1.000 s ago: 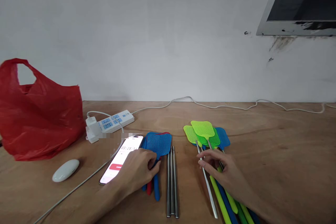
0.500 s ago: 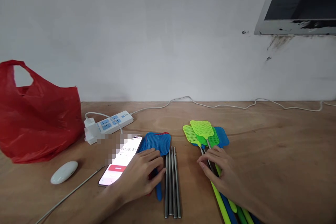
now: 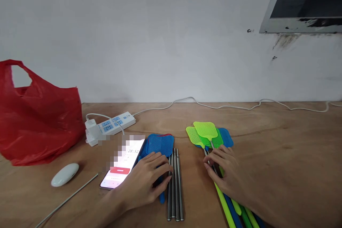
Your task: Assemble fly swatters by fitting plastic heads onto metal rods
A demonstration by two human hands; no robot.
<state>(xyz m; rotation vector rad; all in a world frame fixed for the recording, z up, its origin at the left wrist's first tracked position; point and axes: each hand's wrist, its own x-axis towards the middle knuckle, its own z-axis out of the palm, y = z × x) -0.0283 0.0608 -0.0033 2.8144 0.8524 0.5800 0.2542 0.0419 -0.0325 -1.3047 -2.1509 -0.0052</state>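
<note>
My left hand (image 3: 145, 181) lies over the handles of a stack of blue and red fly swatters (image 3: 159, 144), fingers slightly apart, fingertips touching a bundle of several metal rods (image 3: 176, 192) beside them. My right hand (image 3: 227, 172) rests with spread fingers on the stems of a pile of green and blue fly swatters (image 3: 204, 130), whose handles (image 3: 227, 210) run toward me under my wrist. Neither hand visibly grips anything. All of it sits on a wooden table (image 3: 280, 156).
A lit phone (image 3: 121, 169) lies just left of my left hand. Further left are a white oval object (image 3: 65, 174), a thin grey rod (image 3: 66, 201), a white power strip (image 3: 112, 124) and a red plastic bag (image 3: 37, 121). A white cable (image 3: 227, 107) runs along the wall.
My right hand has slid the loose metal stem back in against the green and blue pile. My left hand has shifted right, from the blue handles to the metal rods.
</note>
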